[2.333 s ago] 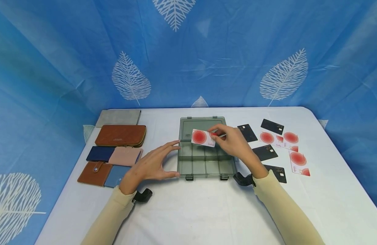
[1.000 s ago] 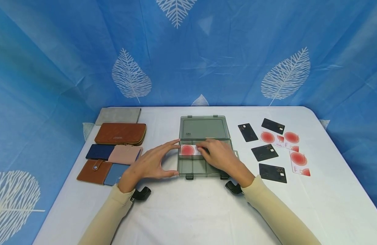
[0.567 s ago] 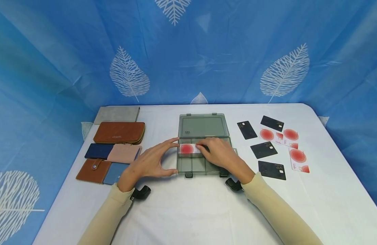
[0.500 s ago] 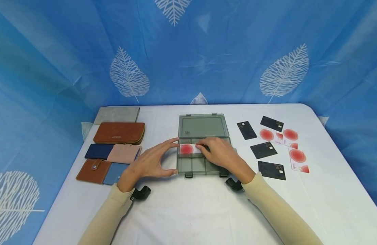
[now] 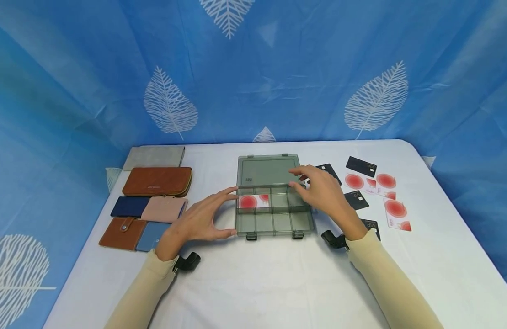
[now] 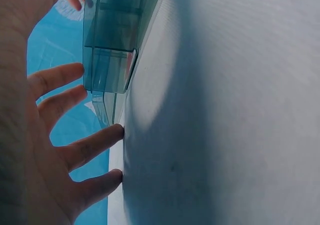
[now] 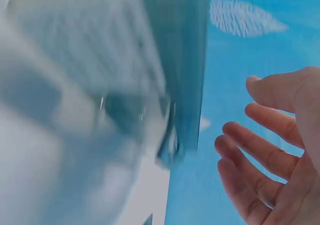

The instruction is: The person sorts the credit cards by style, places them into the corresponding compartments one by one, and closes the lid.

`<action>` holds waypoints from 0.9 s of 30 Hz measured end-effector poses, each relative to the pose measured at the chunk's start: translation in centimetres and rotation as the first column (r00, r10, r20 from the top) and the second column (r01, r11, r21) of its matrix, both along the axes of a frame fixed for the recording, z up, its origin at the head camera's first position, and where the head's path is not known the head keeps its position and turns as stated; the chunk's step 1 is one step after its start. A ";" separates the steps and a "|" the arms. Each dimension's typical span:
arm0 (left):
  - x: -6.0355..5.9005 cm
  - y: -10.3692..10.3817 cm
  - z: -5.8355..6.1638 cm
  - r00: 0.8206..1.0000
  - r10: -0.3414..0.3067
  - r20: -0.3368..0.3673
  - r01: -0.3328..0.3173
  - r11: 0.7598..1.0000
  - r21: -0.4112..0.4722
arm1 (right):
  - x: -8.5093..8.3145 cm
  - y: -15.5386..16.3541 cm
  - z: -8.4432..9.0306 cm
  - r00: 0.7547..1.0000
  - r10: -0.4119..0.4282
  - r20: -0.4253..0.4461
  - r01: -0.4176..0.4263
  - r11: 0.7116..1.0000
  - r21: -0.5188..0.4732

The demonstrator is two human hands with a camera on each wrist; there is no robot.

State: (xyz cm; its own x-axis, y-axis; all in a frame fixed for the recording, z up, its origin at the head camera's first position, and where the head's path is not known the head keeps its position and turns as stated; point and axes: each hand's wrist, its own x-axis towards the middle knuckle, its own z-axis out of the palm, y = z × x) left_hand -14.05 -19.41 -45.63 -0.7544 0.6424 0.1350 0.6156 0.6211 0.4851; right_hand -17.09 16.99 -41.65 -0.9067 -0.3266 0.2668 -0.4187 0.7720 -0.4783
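Note:
A translucent green compartment box (image 5: 263, 224) lies with its lid (image 5: 268, 170) folded back on the table. Inside its back row, on the left, rests a white card (image 5: 253, 201) with red circles. My left hand (image 5: 200, 219) is spread at the box's left side, its fingertips at the wall; the left wrist view shows fingers against the green plastic (image 6: 107, 60). My right hand (image 5: 321, 189) hovers over the box's right edge, holding nothing, fingers loosely bent. In the right wrist view the right hand (image 7: 280, 150) is apart from the blurred box.
Right of the box lie black cards (image 5: 361, 166), some partly hidden by my right arm, and several red-and-white cards (image 5: 396, 214). On the left are a grey wallet (image 5: 153, 158), a brown zip wallet (image 5: 157, 181), and smaller wallets in navy (image 5: 129, 206), pink (image 5: 162, 208), brown (image 5: 122, 232) and blue (image 5: 151, 235).
My right hand carried the red-and-white card down into the box's back-left compartments, let go of it, and rose away to the right. The left hand stayed at the box's left side.

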 end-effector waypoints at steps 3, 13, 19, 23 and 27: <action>0.0 0.0 -0.1 1.000 -0.001 -0.004 0.001 1.000 -0.005 | -0.4 1.5 -0.2 0.999 -0.036 0.008 0.036 0.999 0.012; 0.2 0.0 -0.1 1.000 0.000 0.004 0.000 1.000 0.001 | -1.7 5.0 -0.6 0.983 -0.166 0.080 0.161 0.985 0.070; 0.2 0.0 -0.3 1.000 0.012 0.007 -0.012 1.000 -0.011 | -2.2 6.4 -1.3 0.958 -0.250 0.138 0.232 0.963 0.136; 0.2 0.0 -0.4 1.000 0.005 0.001 -0.005 1.000 -0.011 | -2.3 7.1 -1.8 0.947 -0.291 0.134 0.267 0.948 0.171; 0.2 0.1 -0.3 1.000 0.006 0.019 -0.006 1.000 -0.011 | -2.4 7.7 -2.2 0.938 -0.331 0.103 0.303 0.927 0.220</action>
